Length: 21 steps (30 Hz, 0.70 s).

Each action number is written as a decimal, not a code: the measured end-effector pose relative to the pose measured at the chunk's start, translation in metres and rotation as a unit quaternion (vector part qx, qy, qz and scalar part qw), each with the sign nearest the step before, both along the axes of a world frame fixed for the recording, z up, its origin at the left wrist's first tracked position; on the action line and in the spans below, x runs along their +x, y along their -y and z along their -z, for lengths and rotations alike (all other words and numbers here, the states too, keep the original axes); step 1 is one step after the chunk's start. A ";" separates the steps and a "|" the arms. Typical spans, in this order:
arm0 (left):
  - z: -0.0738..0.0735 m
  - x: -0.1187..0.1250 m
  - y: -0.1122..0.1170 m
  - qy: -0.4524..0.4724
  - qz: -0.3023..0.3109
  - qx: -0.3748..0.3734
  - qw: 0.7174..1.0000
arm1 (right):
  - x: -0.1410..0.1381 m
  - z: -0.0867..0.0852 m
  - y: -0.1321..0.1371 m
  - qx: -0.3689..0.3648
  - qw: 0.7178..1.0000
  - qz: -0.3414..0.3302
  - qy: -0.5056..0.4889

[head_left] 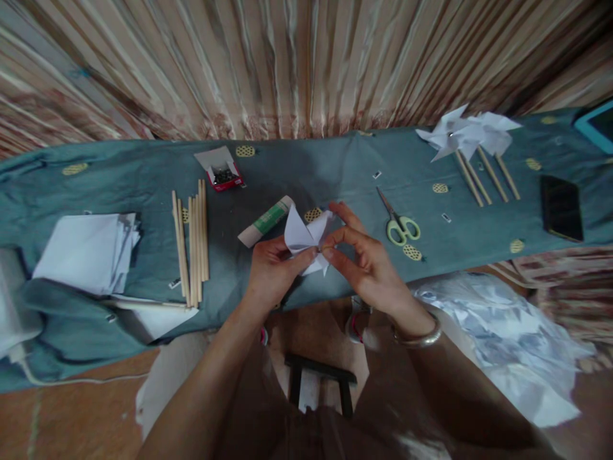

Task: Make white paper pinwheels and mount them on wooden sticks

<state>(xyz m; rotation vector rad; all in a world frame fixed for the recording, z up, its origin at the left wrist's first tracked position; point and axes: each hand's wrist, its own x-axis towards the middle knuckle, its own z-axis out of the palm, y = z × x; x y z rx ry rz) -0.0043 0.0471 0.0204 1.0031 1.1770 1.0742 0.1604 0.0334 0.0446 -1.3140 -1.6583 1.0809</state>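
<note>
A white paper pinwheel [301, 231] with folded blades is held between my two hands over the table's front part. My left hand [274, 269] grips it from the left, thumb pressed near its centre. From the right, my right hand [364, 260] pinches something small at the centre, perhaps a pin; it is too small to make out clearly. A green and white glue stick [266, 221] lies just beyond my left hand. Scissors with pale green handles [401, 225] rest to the right of my right hand.
Wooden sticks [192, 246] and a paper stack [83, 252] lie left. Behind them sits an open red box of small metal pins [224, 176]. Finished pinwheels [472, 134], a dark phone [561, 207] and a blue-edged device [596, 126] are right. A plastic bag [498, 332] hangs below the edge.
</note>
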 end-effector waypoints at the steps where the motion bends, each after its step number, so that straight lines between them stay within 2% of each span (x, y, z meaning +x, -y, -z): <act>1: 0.000 0.000 0.000 -0.002 0.004 0.007 1.000 | 0.000 0.000 0.000 -0.009 1.000 -0.002 -0.011; 7: -0.001 -0.002 0.001 -0.015 0.021 0.019 0.999 | 0.003 0.003 -0.001 -0.050 0.997 0.000 -0.059; 12: -0.004 -0.003 0.002 -0.020 0.040 0.024 0.999 | 0.006 0.004 -0.002 -0.057 0.996 -0.008 -0.068; 21: -0.005 -0.001 0.002 -0.019 0.028 0.018 0.999 | 0.005 0.005 -0.002 -0.065 0.994 -0.007 -0.092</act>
